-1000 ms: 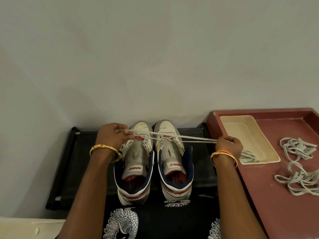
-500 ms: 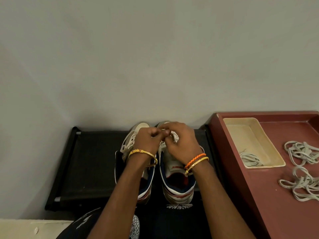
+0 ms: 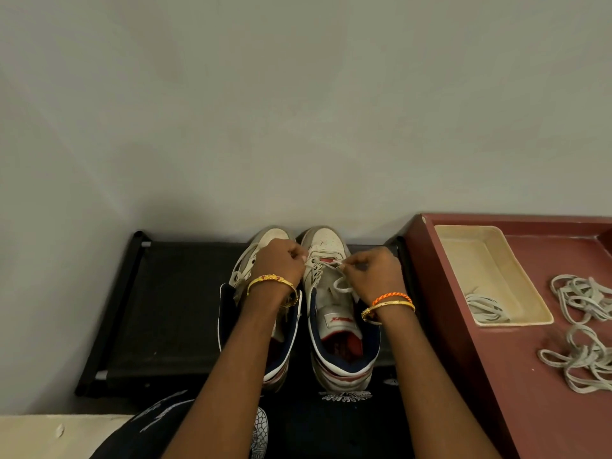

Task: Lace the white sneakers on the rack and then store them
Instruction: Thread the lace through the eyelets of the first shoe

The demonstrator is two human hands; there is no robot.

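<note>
Two white high-top sneakers with navy collars stand side by side on a black rack (image 3: 172, 309), toes toward the wall. My left hand (image 3: 278, 265) lies over the left sneaker (image 3: 265, 236) and pinches one end of a white lace (image 3: 342, 284). My right hand (image 3: 374, 276) sits over the right sneaker (image 3: 334, 313) and pinches the other end near its lower eyelets. The lace runs short between my hands, with a loop lying on the right sneaker's tongue.
A dark red tray table (image 3: 536, 392) stands at the right, holding a cream tray (image 3: 496, 260) with a coiled lace (image 3: 483, 308) and two loose lace bundles (image 3: 579, 326). A grey wall rises right behind the rack. My dark patterned clothing fills the bottom edge.
A second ago my hands were wide apart, pulling the lace taut sideways. They came together over the right sneaker, and now have parted slightly, each pinching a lace end.
</note>
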